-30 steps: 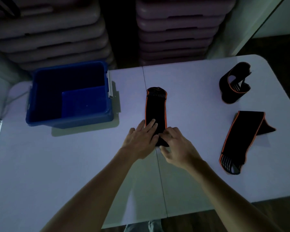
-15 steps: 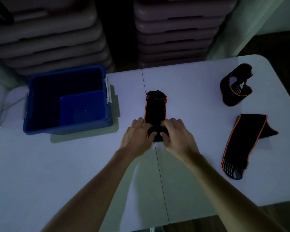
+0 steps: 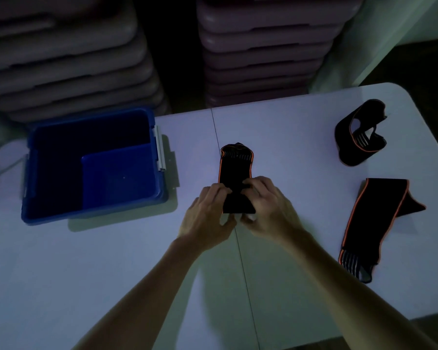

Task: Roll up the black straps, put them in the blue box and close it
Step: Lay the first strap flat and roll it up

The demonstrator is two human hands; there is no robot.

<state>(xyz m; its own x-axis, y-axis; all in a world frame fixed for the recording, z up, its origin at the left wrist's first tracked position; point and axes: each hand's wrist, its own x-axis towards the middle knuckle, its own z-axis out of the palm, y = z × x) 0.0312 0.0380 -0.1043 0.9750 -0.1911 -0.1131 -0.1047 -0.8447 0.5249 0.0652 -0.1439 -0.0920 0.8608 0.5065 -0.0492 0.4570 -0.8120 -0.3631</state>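
Observation:
A black strap with orange edging lies flat in the middle of the white table, its near end turned over into a small roll. My left hand grips the roll's left side and my right hand grips its right side, fingers curled over the top. A second strap lies flat at the right. A third strap sits loosely coiled at the far right. The open blue box stands at the left, with a flat blue panel inside.
Two stacks of grey-purple plastic slabs rise behind the table's far edge. The table's rounded right corner is just past the coiled strap. A seam runs down the table's middle under my hands.
Both hands went from pressing the strap's near end flat to curling around it and turning it over, and the roll has moved further up the strap, away from me.

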